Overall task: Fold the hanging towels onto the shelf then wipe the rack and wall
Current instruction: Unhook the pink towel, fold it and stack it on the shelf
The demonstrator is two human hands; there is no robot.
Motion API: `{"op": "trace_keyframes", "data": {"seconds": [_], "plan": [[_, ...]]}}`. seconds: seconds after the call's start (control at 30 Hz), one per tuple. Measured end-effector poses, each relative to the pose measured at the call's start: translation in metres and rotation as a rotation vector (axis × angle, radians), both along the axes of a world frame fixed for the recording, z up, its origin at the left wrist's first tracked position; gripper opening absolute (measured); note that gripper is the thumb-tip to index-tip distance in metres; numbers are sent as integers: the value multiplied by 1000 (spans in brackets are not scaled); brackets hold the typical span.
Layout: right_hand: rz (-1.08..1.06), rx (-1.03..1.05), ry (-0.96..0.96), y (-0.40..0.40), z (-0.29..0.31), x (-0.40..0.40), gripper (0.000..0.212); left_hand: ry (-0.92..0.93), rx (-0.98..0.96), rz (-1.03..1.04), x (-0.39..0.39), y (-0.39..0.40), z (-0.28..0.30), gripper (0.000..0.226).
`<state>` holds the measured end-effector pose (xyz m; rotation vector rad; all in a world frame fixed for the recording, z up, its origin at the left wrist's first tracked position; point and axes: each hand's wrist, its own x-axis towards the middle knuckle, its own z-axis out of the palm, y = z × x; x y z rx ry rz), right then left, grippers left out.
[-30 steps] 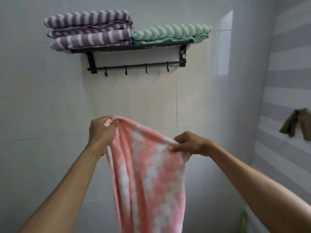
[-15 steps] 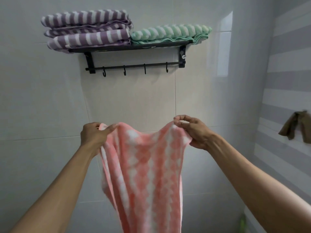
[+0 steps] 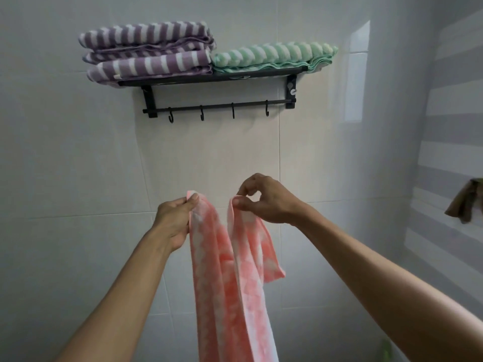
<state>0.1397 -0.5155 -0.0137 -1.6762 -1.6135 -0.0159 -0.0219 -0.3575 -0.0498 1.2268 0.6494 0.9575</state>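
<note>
A pink and white towel [image 3: 232,278] hangs in front of me, doubled lengthwise, its lower end running out of view. My left hand [image 3: 173,220] pinches its left top corner. My right hand [image 3: 266,201] pinches the right top corner, and the two corners are close together. Above, a black wall rack [image 3: 217,78] carries folded purple striped towels [image 3: 149,52] on its left and a folded green striped towel [image 3: 274,54] on its right. The hook bar [image 3: 219,107] under the shelf has several bare hooks.
The white tiled wall [image 3: 78,165] lies behind the rack and my hands. On the right, a grey and white striped wall [image 3: 449,126] bears a hanging brown cloth [image 3: 464,202]. A green object [image 3: 386,347] shows at the bottom right.
My hands have come toward each other, bringing the towel's top corners together, so the spread towel now hangs doubled. The view has shifted slightly.
</note>
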Motion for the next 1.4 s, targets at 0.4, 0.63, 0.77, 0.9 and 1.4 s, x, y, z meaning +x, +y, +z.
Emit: {"op": "trace_keyframes", "data": {"seconds": [0.4,0.63,0.77,0.9,1.4], "plan": [[-94,170,210,31,-7,-24,23,-26,95,-340,5,-47,3,27],[-85,141,272,30,-10,-17,25,-36,183,-332,5,-48,-4,31],[84,-59,354,19,-14,-1,26,-7,262,-87,9,-40,1,21],[78,-392,373,8,-52,30,22,-58,294,51,-2,-14,15,21],[-384,-351,-424,-11,-39,82,21,178,425,388,-60,67,-8,24]]}}
